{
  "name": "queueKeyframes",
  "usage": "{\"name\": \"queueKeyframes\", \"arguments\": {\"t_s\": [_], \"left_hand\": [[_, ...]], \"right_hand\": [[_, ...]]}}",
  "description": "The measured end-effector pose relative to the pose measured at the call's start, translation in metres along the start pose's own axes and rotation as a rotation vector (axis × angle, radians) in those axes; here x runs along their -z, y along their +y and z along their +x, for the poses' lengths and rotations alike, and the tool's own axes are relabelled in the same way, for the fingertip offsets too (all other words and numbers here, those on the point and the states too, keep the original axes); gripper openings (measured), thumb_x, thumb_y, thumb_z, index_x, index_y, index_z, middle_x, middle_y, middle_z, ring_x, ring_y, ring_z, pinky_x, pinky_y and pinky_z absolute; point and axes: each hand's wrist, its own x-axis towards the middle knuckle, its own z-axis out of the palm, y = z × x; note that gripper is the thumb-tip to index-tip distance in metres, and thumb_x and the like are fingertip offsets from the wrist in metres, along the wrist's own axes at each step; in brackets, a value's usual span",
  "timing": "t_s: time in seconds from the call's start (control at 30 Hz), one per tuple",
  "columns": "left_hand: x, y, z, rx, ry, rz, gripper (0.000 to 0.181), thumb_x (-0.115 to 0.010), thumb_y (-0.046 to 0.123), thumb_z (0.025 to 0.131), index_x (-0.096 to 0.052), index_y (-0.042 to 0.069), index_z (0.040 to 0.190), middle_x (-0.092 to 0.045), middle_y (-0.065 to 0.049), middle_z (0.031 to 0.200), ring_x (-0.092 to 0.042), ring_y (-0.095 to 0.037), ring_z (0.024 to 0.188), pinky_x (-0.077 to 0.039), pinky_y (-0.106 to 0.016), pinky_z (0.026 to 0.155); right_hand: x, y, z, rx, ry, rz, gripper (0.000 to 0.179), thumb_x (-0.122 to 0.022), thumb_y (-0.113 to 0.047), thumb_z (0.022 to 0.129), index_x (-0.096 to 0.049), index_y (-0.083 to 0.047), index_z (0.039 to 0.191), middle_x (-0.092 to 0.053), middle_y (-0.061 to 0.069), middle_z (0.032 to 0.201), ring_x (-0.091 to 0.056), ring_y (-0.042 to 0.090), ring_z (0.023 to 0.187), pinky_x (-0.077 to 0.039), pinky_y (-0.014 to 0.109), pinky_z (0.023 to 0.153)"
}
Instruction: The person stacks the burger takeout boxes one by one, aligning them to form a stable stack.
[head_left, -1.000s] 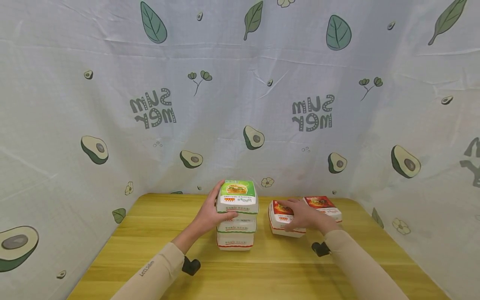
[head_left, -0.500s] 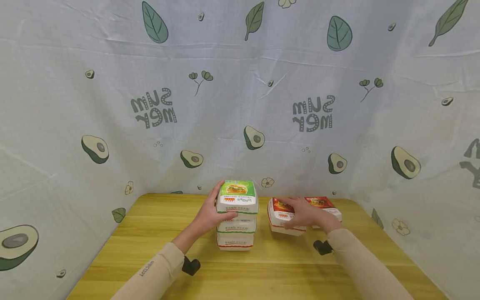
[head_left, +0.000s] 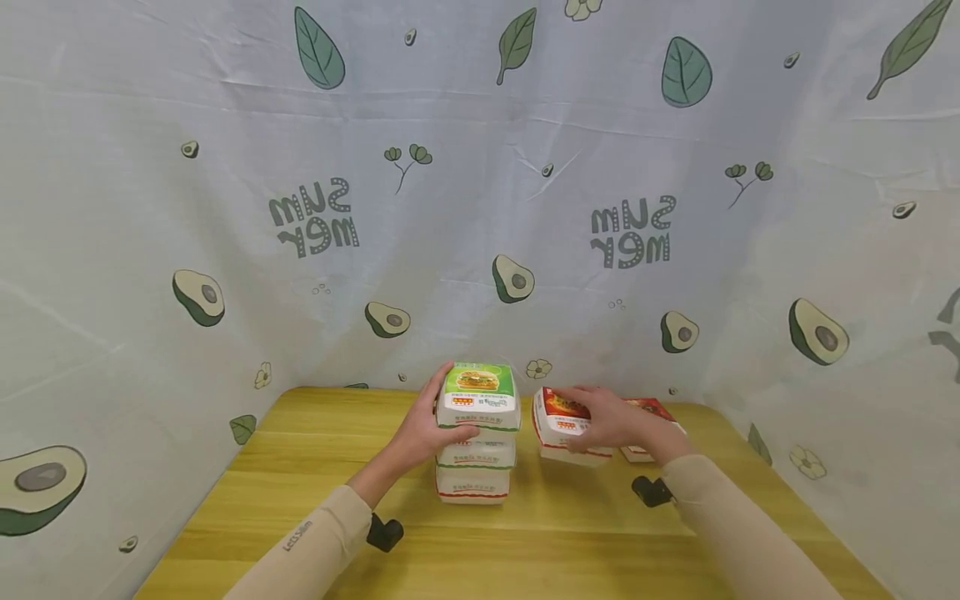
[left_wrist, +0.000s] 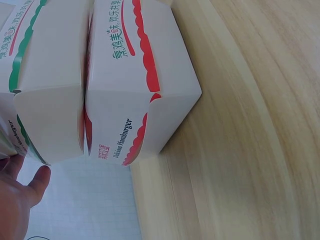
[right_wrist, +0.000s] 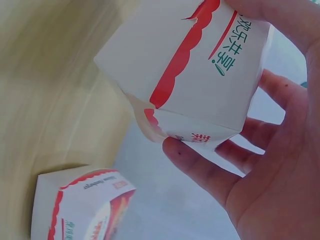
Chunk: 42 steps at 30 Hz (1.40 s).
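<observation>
In the head view, three white burger boxes stand stacked mid-table. My left hand [head_left: 417, 427] grips the top one, a green-lidded burger box [head_left: 480, 397], its thumb across the front and fingers along the left side. Below it are a green-trimmed box [head_left: 480, 454] and, at the bottom, a red-trimmed box [left_wrist: 117, 105]. To the right of the stack, my right hand [head_left: 611, 422] holds a red-lidded burger box [head_left: 557, 427] from above. The right wrist view shows that box tilted and off the table, with thumb and fingers spread around its sides.
Another red-lidded box [head_left: 651, 406] sits behind my right hand, partly hidden by it. The wooden table [head_left: 315, 458] meets a white cloth [head_left: 450, 200] printed with avocados and leaves at its back edge. Black wrist mounts [head_left: 384, 532] hang under both forearms.
My right hand has lifted the red-lidded box off the table and drawn it slightly left, away from the other red-lidded box. The left hand and the stack have stayed put.
</observation>
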Motion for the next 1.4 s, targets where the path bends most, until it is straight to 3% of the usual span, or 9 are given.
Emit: {"name": "queueKeyframes", "arguments": {"t_s": [0.4, 0.67, 1.4], "left_hand": [[0.001, -0.001, 0.0, 0.003, 0.009, 0.012, 0.109, -0.087, 0.027, 0.079, -0.015, 0.045, 0.158, -0.048, -0.002, 0.141, -0.064, -0.02, 0.11, -0.055, -0.038, 0.089], [0.0, 0.002, -0.001, 0.008, 0.01, 0.015, 0.109, -0.088, 0.028, 0.079, -0.015, 0.039, 0.16, -0.049, -0.003, 0.14, -0.065, -0.021, 0.109, -0.056, -0.039, 0.087], [-0.001, 0.002, -0.002, 0.0, 0.005, 0.016, 0.107, -0.087, 0.028, 0.08, -0.015, 0.043, 0.158, -0.05, -0.003, 0.141, -0.064, -0.021, 0.111, -0.056, -0.041, 0.089]], "right_hand": [[0.014, -0.008, -0.002, 0.054, 0.019, -0.011, 0.098, -0.087, -0.047, 0.071, -0.04, -0.029, 0.155, -0.037, 0.018, 0.157, -0.042, 0.039, 0.129, -0.044, 0.062, 0.098], [0.026, -0.01, -0.008, 0.098, 0.045, -0.005, 0.095, -0.085, -0.045, 0.073, -0.041, -0.029, 0.155, -0.038, 0.018, 0.155, -0.042, 0.038, 0.128, -0.045, 0.06, 0.098], [0.05, -0.015, -0.017, 0.143, 0.063, -0.015, 0.096, -0.084, -0.046, 0.073, -0.039, -0.029, 0.156, -0.037, 0.018, 0.156, -0.042, 0.036, 0.125, -0.046, 0.056, 0.092]]}}
